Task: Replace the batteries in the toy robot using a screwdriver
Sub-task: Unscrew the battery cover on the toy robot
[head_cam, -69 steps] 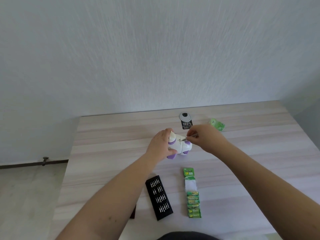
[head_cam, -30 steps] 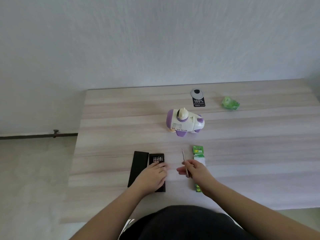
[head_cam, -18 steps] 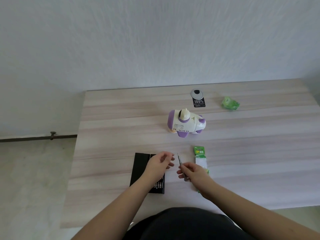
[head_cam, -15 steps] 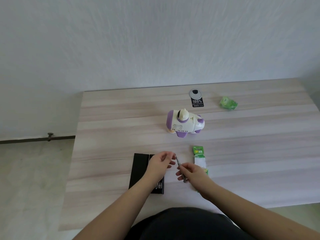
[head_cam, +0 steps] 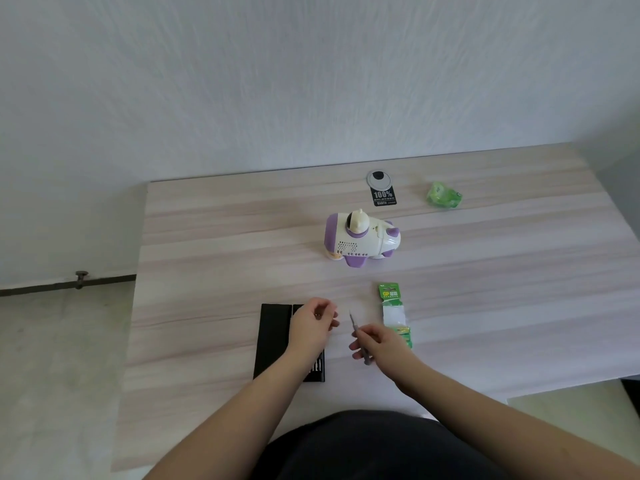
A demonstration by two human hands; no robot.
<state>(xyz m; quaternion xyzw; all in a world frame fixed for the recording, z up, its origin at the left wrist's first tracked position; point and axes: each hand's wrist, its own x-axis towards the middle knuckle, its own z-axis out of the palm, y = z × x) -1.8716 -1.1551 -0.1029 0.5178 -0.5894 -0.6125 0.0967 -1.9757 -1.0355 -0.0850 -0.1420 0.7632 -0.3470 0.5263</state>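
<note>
A pale wood-grain bench (head_cam: pixel 207 271) stood against a white textured wall (head_cam: pixel 277 81), with grey floor (head_cam: pixel 52 358) showing at the far left. Nearest the left on the bench lay an open black screwdriver bit case (head_cam: pixel 272 341), its lid flat beside the tray of bits. The left hand (head_cam: pixel 311 323) hovered over that tray, its fingers loosely curled and the fingertips drawn close to the thumb; whether that grip pinched a small bit could not be told. Just to its right, apart from it, the right hand (head_cam: pixel 379 344) had its grip clamped on a slim grey screwdriver (head_cam: pixel 358 336), the shaft angled up and away toward the far side. Farther back, well apart from both hands, the white and purple toy robot (head_cam: pixel 362 240) lay on its side near the bench's middle, untouched. Behind it sat a black tag with a round grey top (head_cam: pixel 382 189), printed "100%". Right of the right hand lay a green battery pack (head_cam: pixel 393 310), partly hidden by that hand at its near end. At the far right sat crumpled green wrapping (head_cam: pixel 444 195).
</note>
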